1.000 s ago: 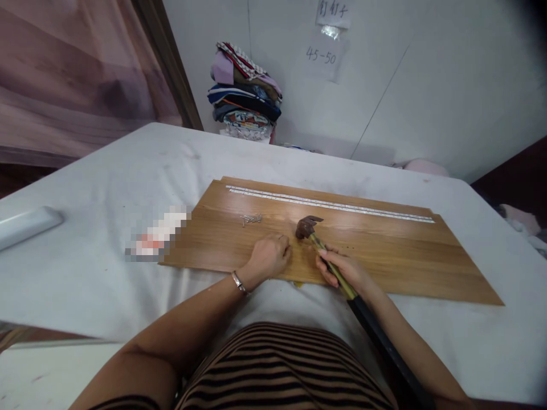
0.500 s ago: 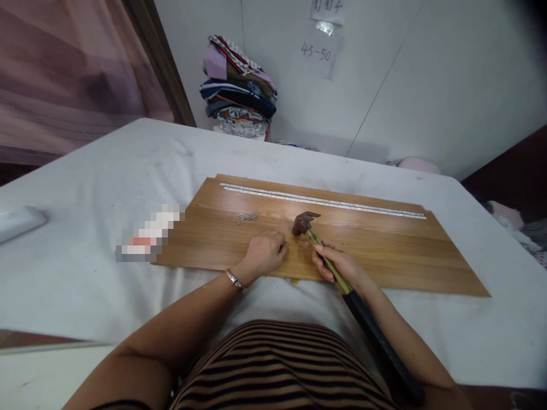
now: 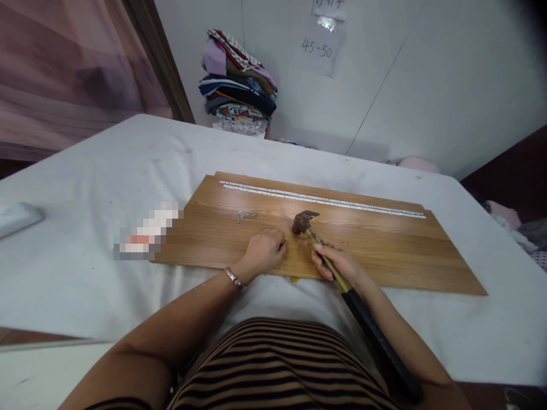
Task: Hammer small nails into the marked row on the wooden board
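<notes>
My right hand (image 3: 339,262) is wrapped round the upper handle of a claw hammer (image 3: 327,259). Its rusty brown head rests on or just over the wooden board (image 3: 384,245), and the black grip runs back along my forearm. To the left, my left hand (image 3: 265,250) lies on the board in a loose fist, with nothing showing between the fingers. Behind that fist is a small heap of metal nails (image 3: 245,214). Two white marked strips (image 3: 320,199) run along the board's far side.
A white cloth covers the table (image 3: 106,171) under the board. Left of the board is a blurred-out item (image 3: 149,230), and a white object (image 3: 19,219) sits at the far left. Folded clothes (image 3: 239,85) are stacked by the wall. A pink curtain (image 3: 72,74) hangs at left.
The view has tilted very slightly. Both hands, the hammer and the nails look unmoved on the board.
</notes>
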`<state>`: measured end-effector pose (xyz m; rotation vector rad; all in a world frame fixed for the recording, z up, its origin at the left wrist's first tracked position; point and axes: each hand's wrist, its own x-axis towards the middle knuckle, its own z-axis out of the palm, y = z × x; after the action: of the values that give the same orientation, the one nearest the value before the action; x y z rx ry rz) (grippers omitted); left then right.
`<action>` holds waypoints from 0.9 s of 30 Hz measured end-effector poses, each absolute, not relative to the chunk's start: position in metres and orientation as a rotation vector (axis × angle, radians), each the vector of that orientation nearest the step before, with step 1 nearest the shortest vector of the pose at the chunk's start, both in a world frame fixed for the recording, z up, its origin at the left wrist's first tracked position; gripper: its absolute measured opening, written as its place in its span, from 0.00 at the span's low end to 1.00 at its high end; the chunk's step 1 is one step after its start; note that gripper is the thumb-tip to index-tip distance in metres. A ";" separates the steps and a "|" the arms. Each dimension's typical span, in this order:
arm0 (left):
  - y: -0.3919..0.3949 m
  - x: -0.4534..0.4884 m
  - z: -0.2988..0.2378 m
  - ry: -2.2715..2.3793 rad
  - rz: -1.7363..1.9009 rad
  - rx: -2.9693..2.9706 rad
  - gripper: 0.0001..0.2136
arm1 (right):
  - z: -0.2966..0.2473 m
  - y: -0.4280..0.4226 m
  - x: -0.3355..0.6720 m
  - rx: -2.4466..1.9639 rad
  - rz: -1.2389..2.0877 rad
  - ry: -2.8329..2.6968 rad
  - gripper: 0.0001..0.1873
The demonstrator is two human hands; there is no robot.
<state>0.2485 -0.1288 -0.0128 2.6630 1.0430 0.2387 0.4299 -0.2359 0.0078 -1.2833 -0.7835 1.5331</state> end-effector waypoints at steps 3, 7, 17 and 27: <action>-0.129 0.248 -0.014 1.046 0.243 2.658 0.09 | 0.008 -0.236 0.430 -1.278 1.522 -0.782 0.16; -0.129 0.249 -0.013 1.051 0.247 2.662 0.08 | 0.008 -0.236 0.429 -1.276 1.520 -0.782 0.16; -0.131 0.249 -0.006 1.069 0.186 2.671 0.09 | 0.008 -0.236 0.430 -1.289 1.525 -0.787 0.16; -0.130 0.249 -0.006 1.057 0.190 2.637 0.09 | 0.009 -0.235 0.430 -1.281 1.530 -0.807 0.15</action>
<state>0.2490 -0.1300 -0.0058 2.6373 1.0565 0.1900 0.4304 -0.2355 0.0093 -1.2814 -0.8068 1.5297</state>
